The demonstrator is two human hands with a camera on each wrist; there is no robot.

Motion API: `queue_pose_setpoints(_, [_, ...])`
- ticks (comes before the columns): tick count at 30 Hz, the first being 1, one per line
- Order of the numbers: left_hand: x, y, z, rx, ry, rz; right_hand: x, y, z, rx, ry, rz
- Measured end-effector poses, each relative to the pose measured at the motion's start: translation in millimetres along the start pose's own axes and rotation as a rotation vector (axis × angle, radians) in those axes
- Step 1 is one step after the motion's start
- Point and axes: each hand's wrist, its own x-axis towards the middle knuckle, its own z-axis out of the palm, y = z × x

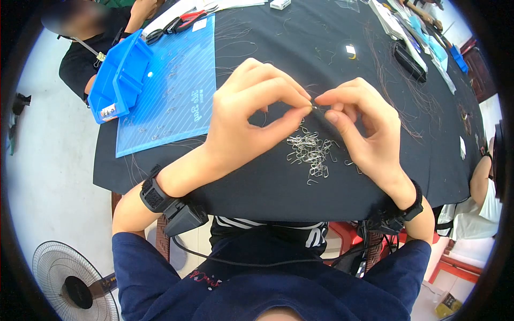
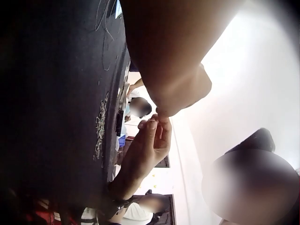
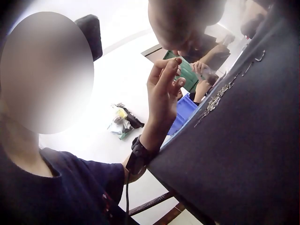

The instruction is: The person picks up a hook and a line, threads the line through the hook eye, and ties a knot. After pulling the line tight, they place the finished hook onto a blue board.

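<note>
In the head view my left hand pinches a tiny silvery fish hook between thumb and index fingertip; most of it is hidden by the fingers. My right hand is close beside it, its index finger reaching toward the hook and its thumb tip apart from that finger. Under the two hands lies a loose pile of silvery fish hooks on the black cloth. The pile also shows in the left wrist view, beyond the dark tabletop, and the hooks appear in the right wrist view.
A blue file bag with hooks and thin lines on it lies at the left, under a blue bin. Red-handled pliers lie behind. Loose brown line trails at the right, near a black case. Other people sit around the table.
</note>
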Motion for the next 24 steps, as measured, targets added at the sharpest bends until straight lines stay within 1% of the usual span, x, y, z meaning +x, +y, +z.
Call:
queue_pose_setpoints(2, [0,-2,-1,0.003,0.022,-0.031,2,4,-1,-0.021,0.026,-0.014])
queue_pose_setpoints(5, [1,-8,-6,0.009,0.051,-0.079,6,14,-6,-0.109,0.074,-0.083])
queue_pose_setpoints(8, [3,-20,-7,-0.118,0.185,-0.218,13,24,-19,-0.245,0.126,-0.118])
queue_pose_setpoints(9, [4,-23,-9,-0.123,0.216,-0.238,16,30,-24,-0.268,0.147,-0.094])
queue_pose_setpoints(10, [4,-25,-11,-0.137,0.226,-0.264,18,33,-28,-0.286,0.156,-0.029])
queue_pose_setpoints(12, [5,-27,-15,-0.162,0.248,-0.315,23,45,-37,-0.376,0.194,-0.013])
queue_pose_setpoints(13, [6,-26,-15,-0.170,0.264,-0.334,23,52,-41,-0.370,0.183,0.019])
queue_pose_setpoints(14, [6,-26,-16,-0.183,0.276,-0.336,25,61,-44,-0.387,0.221,0.021])
queue_pose_setpoints(17, [6,-29,-19,-0.214,0.314,-0.334,29,82,-59,-0.541,0.276,0.046])
queue_pose_setpoints(18, [6,-28,-20,-0.217,0.327,-0.328,31,97,-72,-0.659,0.304,0.034])
queue_pose_setpoints(20, [5,-29,-20,-0.218,0.342,-0.320,32,107,-83,-0.714,0.326,0.126])
queue_pose_setpoints(23, [5,-29,-21,-0.220,0.349,-0.302,33,111,-96,-0.772,0.356,0.345])
queue_pose_setpoints(24, [5,-28,-21,-0.229,0.353,-0.295,32,118,-102,-0.802,0.365,0.317])
